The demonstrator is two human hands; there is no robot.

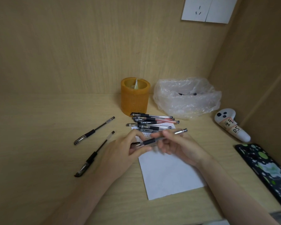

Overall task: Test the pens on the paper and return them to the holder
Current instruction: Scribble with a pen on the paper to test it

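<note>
Both hands hold one pen [154, 140] over the paper [169, 172] at table centre: left hand [128, 153] grip clamped on its cap end, right hand [173, 143] grip clamped on the barrel. Judged step: uncapping; pull straight along the barrel, then test on bare paper toward 6 o'clock. The holder [135, 96] stands at 12 o'clock.

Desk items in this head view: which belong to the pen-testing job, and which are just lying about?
Job: pen in both hands, left hand, right hand, pen pile, two loose pens, paper, orange holder.
Lying about: plastic bag, white controller, phone.
</note>
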